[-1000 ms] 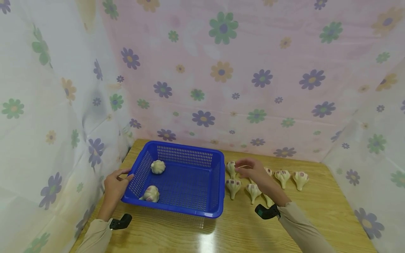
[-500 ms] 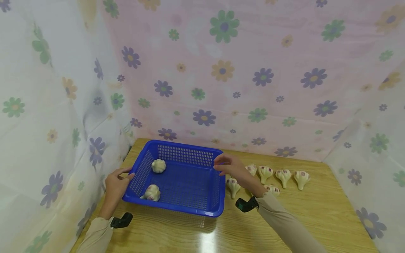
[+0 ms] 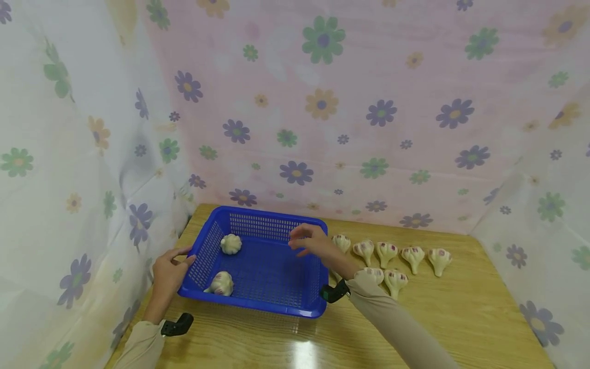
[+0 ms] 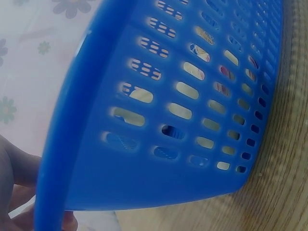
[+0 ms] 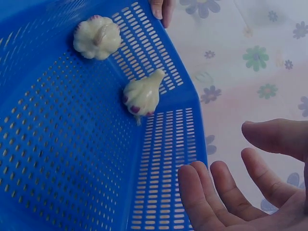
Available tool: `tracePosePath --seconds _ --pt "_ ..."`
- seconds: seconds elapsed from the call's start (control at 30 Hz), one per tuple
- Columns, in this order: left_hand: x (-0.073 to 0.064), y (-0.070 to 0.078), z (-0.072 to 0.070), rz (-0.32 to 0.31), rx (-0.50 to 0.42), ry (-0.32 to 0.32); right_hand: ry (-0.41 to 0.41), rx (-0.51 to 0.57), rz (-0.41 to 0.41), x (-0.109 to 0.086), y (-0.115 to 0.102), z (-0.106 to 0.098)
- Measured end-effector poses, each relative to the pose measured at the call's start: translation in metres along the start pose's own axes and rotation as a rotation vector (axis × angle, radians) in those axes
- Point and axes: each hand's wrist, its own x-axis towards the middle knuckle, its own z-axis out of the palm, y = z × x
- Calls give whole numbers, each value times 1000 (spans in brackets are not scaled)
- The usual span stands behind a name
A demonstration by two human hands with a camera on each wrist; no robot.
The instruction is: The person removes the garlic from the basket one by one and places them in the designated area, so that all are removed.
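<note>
My left hand point(image 3: 167, 269) grips the left rim of a blue plastic basket point(image 3: 262, 306); its fingers point(image 4: 19, 192) show at that rim in the left wrist view. Inside, toward the basket's left side, lie two garlic bulbs: one at the back point(image 3: 231, 244) and one at the front point(image 3: 221, 283). The right hand point(image 3: 311, 242) hovers over the basket's right part, fingers parted and loosely bent. In the right wrist view nothing is between that hand's thumb and fingers point(image 5: 231, 192).
Several garlic bulbs point(image 3: 386, 253) lie in two rows on the wooden table point(image 3: 465, 307), right of the basket. The right forearm partly hides the front row. Flowered cloth point(image 3: 295, 102) hangs behind and at both sides.
My right hand has moved left, from above the garlic bulbs on the table, across the basket's right rim, to over the basket. The left hand, basket and bulbs stay put.
</note>
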Motion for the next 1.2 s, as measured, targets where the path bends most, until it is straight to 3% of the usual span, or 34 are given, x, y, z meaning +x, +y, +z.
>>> tracePosePath --seconds 0.47,1.0,1.2 --pt "-1 -4 -1 13 11 17 -72 40 69 34 7 35" --pt "2 -6 -1 20 13 42 16 125 189 78 36 81" --pt "-2 -2 2 12 -27 11 67 107 217 86 40 92"
